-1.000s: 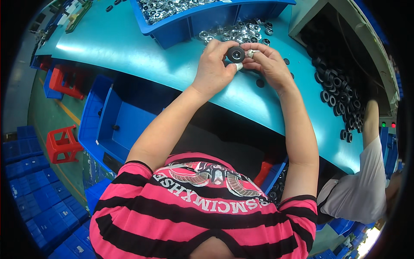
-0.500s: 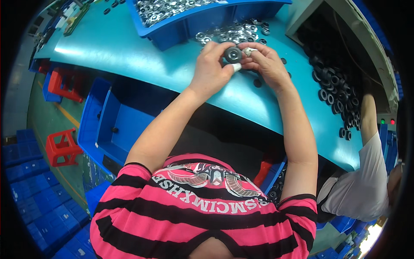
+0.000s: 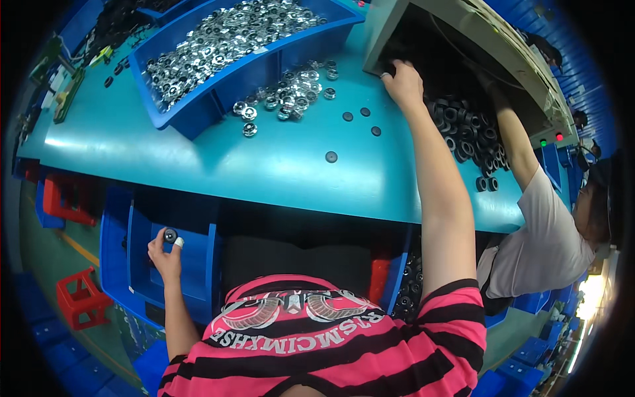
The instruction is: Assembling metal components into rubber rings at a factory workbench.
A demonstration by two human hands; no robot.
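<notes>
Below the bench's (image 3: 264,175) front edge, the left hand (image 3: 167,258) pinches a black wheel (image 3: 170,235); the right hand (image 3: 405,85) is half-curled, its contents unclear.

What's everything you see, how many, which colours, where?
Table: one, turquoise, middle
Big bin: one, blue, on table
Shiny hubs: countless, silvery, in and beside big bin
Small discs: four, black, mid-table
Rings: many, black, table's right
Box: one, pale, table's right
Low bin: at least one, blue, lower left
Wheel: one, mostly black, lower left
Stools: two, red, left floor
Nearest co-worker: one, grey shirt, right
Striped shirt: one, pink-black, bottom
Left hand: one, white-covered thumb, holding wheel
Right hand: one, at box
</notes>
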